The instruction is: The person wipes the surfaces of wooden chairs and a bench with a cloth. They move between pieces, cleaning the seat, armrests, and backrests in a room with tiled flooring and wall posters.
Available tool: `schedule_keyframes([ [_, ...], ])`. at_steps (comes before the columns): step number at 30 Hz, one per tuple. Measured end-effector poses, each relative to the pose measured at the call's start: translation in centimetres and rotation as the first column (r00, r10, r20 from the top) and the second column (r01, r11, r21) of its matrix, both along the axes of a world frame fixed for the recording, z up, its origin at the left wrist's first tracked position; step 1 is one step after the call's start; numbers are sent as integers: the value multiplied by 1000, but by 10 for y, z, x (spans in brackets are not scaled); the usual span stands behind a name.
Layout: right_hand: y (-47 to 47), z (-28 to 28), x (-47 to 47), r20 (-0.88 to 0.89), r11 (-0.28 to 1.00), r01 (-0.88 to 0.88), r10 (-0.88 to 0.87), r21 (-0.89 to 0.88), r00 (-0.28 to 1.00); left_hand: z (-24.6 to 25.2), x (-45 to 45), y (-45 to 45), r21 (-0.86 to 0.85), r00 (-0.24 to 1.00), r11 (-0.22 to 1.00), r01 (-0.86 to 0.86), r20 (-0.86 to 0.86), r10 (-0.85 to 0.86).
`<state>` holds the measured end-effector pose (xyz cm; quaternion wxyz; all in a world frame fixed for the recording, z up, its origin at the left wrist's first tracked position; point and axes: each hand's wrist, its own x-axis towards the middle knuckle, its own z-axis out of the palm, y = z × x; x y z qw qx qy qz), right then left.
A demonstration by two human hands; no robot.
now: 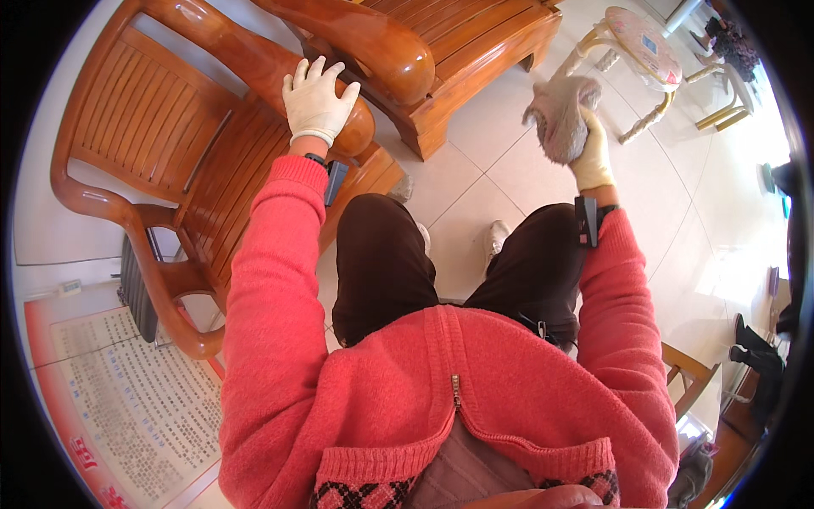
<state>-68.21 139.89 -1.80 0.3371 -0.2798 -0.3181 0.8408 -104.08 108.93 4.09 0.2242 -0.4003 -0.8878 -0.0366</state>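
Note:
My left hand (318,102), in a pale glove, lies with spread fingers on the rounded armrest (254,57) of a varnished wooden chair. In my right hand (594,149), gloved too, is a crumpled grey-pink fuzzy cloth (559,118), raised over the tiled floor. The chair's slatted seat (238,184) and slatted backrest (149,108) are to the left of my knees. Beside the armrest is the thick rounded armrest (394,63) of a second wooden seat.
A round padded stool (642,48) with wrapped legs stands at the upper right, another stool (731,95) beyond it. People's legs show at the right rim. A printed poster (140,394) is at the lower left. A wooden chair (690,375) stands behind my right arm.

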Motion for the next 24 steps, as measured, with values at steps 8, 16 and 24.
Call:
schedule_keyframes([
  [8, 107, -8, -137, 440, 834, -207, -47, 512, 897, 8, 2, 2, 15, 997, 997, 82, -1, -82],
  [16, 57, -101, -273, 545, -207, -662, -422, 720, 724, 19, 5, 20, -40, 988, 999, 20, 157, -14],
  [24, 172, -108, -298, 538, -123, -681, -520, 722, 664, 74, -21, 88, 105, 853, 994, 11, 519, -64],
])
